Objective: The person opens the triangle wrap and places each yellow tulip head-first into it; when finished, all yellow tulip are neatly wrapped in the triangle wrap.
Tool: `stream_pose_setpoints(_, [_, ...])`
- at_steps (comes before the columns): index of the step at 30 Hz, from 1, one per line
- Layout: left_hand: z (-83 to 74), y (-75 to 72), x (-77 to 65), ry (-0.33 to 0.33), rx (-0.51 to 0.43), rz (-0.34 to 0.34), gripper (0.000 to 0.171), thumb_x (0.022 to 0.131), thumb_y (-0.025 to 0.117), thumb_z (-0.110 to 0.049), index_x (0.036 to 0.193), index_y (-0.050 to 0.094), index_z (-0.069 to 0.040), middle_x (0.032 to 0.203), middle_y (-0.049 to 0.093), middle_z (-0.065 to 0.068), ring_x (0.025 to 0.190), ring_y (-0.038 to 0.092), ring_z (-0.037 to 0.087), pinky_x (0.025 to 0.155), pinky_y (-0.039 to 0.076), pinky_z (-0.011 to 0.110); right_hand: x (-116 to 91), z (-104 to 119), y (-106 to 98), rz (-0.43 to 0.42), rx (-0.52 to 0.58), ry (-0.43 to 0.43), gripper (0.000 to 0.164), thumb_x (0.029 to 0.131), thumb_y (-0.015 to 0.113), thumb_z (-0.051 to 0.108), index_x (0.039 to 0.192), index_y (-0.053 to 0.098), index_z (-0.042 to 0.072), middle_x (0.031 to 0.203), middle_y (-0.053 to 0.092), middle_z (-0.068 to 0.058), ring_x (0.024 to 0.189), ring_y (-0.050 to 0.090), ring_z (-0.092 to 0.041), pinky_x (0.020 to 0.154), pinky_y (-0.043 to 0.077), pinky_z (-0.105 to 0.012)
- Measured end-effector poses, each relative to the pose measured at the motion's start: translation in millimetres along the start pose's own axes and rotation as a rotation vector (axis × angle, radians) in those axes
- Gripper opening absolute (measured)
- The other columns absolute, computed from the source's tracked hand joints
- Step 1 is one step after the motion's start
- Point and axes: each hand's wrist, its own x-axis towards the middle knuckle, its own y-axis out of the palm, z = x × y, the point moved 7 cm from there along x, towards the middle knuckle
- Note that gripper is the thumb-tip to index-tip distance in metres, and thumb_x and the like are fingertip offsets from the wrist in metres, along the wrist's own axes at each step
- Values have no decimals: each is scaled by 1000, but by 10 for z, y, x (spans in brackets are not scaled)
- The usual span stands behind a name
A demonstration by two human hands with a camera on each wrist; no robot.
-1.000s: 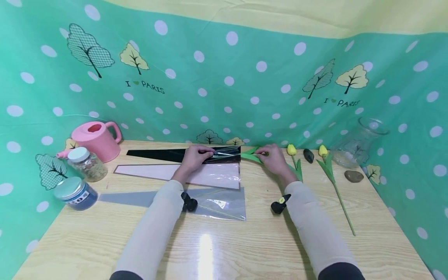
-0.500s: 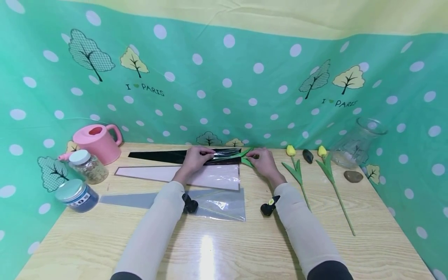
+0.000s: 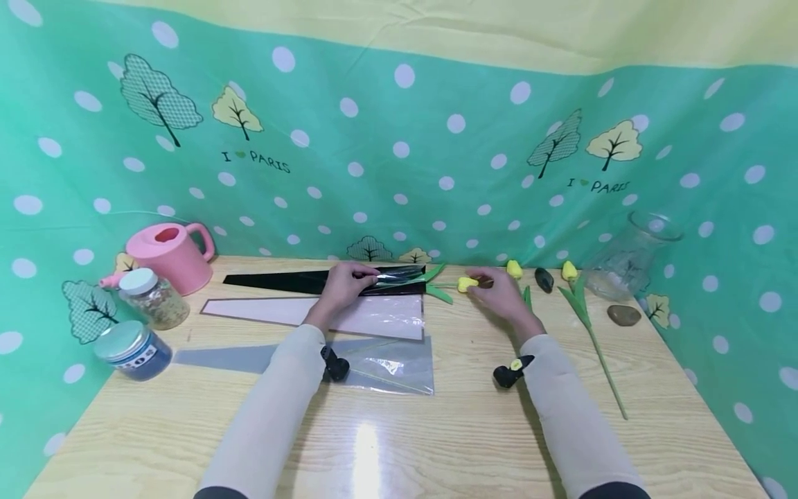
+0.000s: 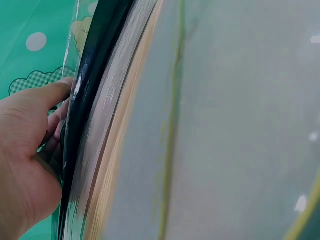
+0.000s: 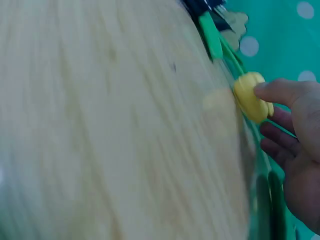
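My left hand [image 3: 346,285] pinches the clear front of a long, tapered black flower sleeve [image 3: 280,278] at the back of the table. In the left wrist view, thumb and fingers [image 4: 60,92] of that hand meet at the sleeve's edge. A yellow tulip [image 3: 467,284] lies with its stem inside the sleeve, its green leaves [image 3: 439,294] spread out at the wide right end. My right hand [image 3: 499,291] pinches the tulip's bloom; the right wrist view has the thumb on the yellow petals [image 5: 250,97] and the other fingers behind.
A white sleeve [image 3: 374,315] and a grey one [image 3: 399,364] lie nearer. Two more tulips [image 3: 569,270], a dark stone [image 3: 544,280], a brown stone [image 3: 623,315] and a glass vase [image 3: 623,267] are at right. A pink watering can [image 3: 168,260] and two jars [image 3: 156,298] stand left.
The right hand went left with the tulip, pushing its stem farther into the black sleeve, then moved right from the leaves to the bloom. The left hand stayed on the sleeve.
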Motion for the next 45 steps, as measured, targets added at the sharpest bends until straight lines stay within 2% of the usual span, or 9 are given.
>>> stream_pose_setpoints(5, [5,2,-4,-5,-10,7,19,98,72,-20,114,81,-15,127,74,10,124,64,30,104,52,47,-30,-74,-3,14,18,33,34,98,69,14,132,69,8,126,69,-17,111,64,-31,95,53,-44])
stream_pose_setpoints(9, [3,-4,-3,-4,-9,2,18,98,72,-21,113,81,-16,126,73,10,123,64,30,103,52,47,-13,-10,-1,-25,13,35,32,98,70,14,129,71,9,122,71,-15,108,65,-30,93,53,-43])
stream_pose_setpoints(14, [-19,-5,1,6,-6,4,18,98,73,-21,113,81,-16,125,73,11,122,64,30,102,52,47,43,90,55,-67,38,-3,31,97,71,10,128,72,5,118,72,-18,106,66,-31,91,54,-42])
stream_pose_setpoints(27, [-66,15,13,19,-30,12,19,98,72,-21,114,81,-16,126,73,11,125,63,30,108,50,47,200,254,387,-8,128,43,33,95,72,9,128,72,8,122,72,-16,112,67,-31,97,57,-45])
stream_pose_setpoints(31, [-80,20,23,19,-42,17,19,98,72,-21,114,81,-16,126,73,10,124,63,30,106,52,47,241,271,471,5,178,63,32,94,72,8,126,73,10,121,73,-14,110,67,-30,97,58,-44])
stream_pose_setpoints(37, [-82,28,37,16,-44,21,18,97,73,-21,113,81,-16,124,73,9,122,64,28,102,53,46,288,270,566,14,194,96,31,93,74,6,123,75,12,123,74,-12,112,69,-29,97,59,-41])
stream_pose_setpoints(45, [-65,4,53,19,-49,29,19,98,73,-20,114,81,-15,124,73,10,122,65,29,104,54,46,398,341,656,16,178,37,25,94,75,8,118,78,12,125,75,-12,121,68,-29,103,56,-44])
